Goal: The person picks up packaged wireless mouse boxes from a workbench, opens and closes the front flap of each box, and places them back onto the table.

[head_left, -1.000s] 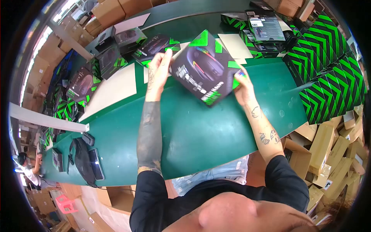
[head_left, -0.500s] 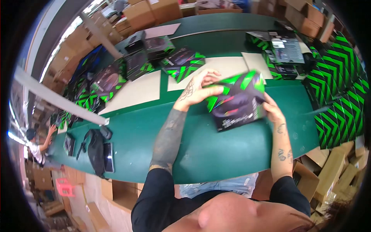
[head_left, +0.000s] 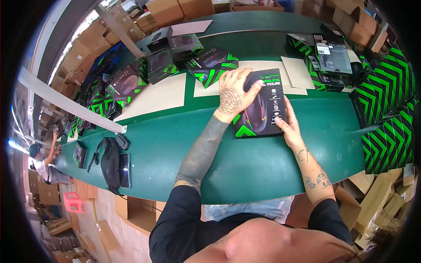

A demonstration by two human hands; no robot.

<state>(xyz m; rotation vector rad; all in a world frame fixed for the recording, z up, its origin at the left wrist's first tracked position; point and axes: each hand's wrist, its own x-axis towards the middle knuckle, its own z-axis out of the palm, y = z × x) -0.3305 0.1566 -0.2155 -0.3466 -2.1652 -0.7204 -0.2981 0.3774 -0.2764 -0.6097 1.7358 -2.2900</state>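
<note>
A black and green wireless mouse box (head_left: 268, 103) is held over the green table, its printed front with the mouse picture turned up toward me. My left hand (head_left: 233, 91) is at its upper left edge, thumb across the front and fingers along the far side. My right hand (head_left: 289, 127) grips the lower right edge, thumb on the front and the other fingers partly hidden behind the box. Just beyond the box lies a beige cardboard sheet (head_left: 206, 90), with another mouse box (head_left: 212, 63) resting on it.
More mouse boxes (head_left: 125, 83) lie at the left, and a stack (head_left: 331, 55) stands at the back right. Green-striped boxes (head_left: 386, 87) pile up on the right. A black waist bag (head_left: 109, 162) and a phone (head_left: 125, 171) lie on the table (head_left: 245, 171). A co-worker (head_left: 44, 162) is far left.
The mouse box has turned so its printed text reads upright and its front faces me. My left hand has shifted onto its upper left edge; my right hand has moved slightly left and lower.
</note>
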